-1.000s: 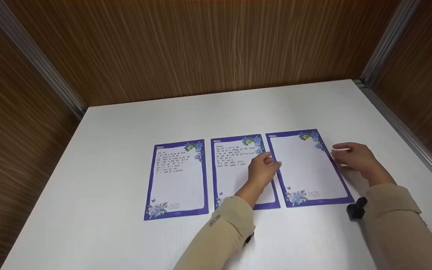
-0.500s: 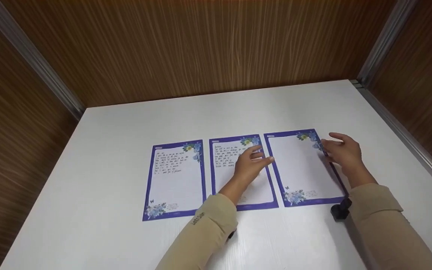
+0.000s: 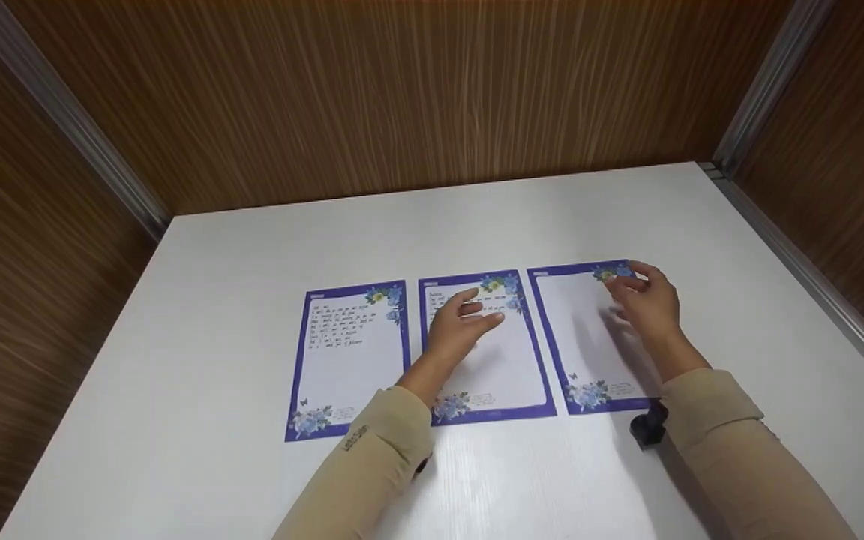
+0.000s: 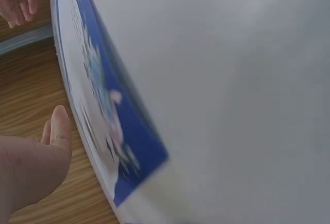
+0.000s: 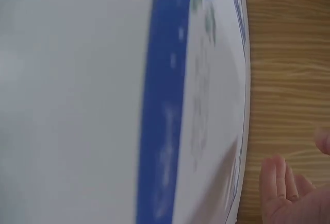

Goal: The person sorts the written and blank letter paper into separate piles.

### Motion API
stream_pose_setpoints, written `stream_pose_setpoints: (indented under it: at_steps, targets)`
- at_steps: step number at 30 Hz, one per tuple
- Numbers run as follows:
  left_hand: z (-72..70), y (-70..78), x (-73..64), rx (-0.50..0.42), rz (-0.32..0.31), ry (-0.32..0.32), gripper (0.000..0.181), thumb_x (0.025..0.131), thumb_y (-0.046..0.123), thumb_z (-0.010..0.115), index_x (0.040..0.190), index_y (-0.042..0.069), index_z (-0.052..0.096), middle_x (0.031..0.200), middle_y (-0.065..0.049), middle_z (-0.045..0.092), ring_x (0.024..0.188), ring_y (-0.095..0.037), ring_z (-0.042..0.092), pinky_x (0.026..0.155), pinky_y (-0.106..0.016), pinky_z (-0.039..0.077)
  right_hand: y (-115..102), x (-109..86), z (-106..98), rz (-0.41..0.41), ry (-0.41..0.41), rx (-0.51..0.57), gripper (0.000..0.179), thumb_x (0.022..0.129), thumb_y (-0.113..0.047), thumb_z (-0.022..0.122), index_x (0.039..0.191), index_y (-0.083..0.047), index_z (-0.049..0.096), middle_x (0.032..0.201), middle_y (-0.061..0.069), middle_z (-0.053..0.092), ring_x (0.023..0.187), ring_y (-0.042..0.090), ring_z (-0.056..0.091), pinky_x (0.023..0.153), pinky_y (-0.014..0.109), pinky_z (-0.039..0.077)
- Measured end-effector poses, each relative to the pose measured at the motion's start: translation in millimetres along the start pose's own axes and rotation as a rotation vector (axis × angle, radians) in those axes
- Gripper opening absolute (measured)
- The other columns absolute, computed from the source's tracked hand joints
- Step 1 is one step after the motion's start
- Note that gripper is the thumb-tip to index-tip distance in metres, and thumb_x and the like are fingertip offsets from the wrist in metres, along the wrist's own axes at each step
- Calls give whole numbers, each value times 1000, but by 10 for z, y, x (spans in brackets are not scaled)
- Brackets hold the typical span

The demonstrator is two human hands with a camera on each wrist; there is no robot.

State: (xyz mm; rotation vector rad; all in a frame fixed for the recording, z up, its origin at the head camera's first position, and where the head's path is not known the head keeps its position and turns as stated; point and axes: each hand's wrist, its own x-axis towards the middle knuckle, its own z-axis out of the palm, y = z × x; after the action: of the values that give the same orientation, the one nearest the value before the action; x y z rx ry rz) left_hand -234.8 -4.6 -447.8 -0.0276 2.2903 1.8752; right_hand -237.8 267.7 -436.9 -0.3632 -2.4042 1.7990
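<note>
Paper this thin is light and floppy: your right hand (image 3: 646,300), fingers (image 3: 627,283) loosely curled and holding nothing, hovers over the blank purple-bordered floral sheet (image 3: 589,337) toward the white worktop's (image 3: 252,247) right edge, so lift it by a corner; your left hand (image 3: 462,326) hangs slack over the written middle sheet (image 3: 503,367).

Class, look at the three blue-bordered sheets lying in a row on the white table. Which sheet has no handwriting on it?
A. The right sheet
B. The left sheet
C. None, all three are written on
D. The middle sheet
A: the right sheet is blank inside its border, while the left sheet and middle sheet show lines of handwriting near the top.

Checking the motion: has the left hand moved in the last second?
Yes. The left hand shifted leftward, from the middle sheet's right edge to over its written lines.
</note>
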Motion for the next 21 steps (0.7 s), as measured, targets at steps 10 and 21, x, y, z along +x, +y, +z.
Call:
stream_pose_setpoints:
  at_steps: [10, 21]
  targets:
    - [-247, -51, 3, 53, -17, 33, 65, 83, 27, 75, 140, 13, 46, 130, -7, 55, 116, -22, 55, 91, -31, 49, -87, -97, 360, -24, -61, 66, 65, 95, -23, 59, 148, -1, 27, 134, 25, 45, 116, 36, 52, 92, 43, 49]
    - [-489, -117, -48, 82, -7, 64, 67, 84, 26, 74, 142, 12, 44, 133, -10, 52, 119, -24, 53, 94, -32, 48, -158, -162, 787, -6, -139, 36, 64, 94, -21, 62, 146, -4, 31, 133, 22, 48, 115, 35, 54, 91, 44, 50]
